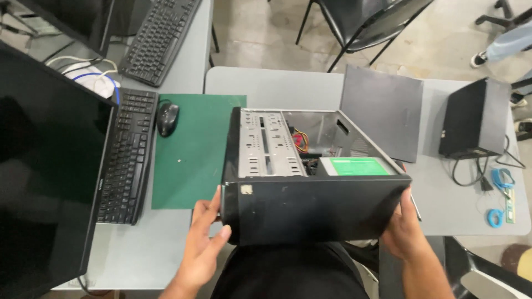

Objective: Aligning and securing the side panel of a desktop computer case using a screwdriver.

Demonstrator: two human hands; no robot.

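My left hand [202, 243] and right hand [403, 230] clasp the opposite near corners of the open computer case [316, 188], fingers wrapped on its black front panel. Its long axis runs left to right between my palms, over the grey table's [266, 86] near edge. Beyond lie a green mat [191, 149] and the detached side panel [382, 111].

Grey desks [266, 83] pushed together, pale concrete floor [260, 33] — black metal chairs [366, 22] behind, even indoor light
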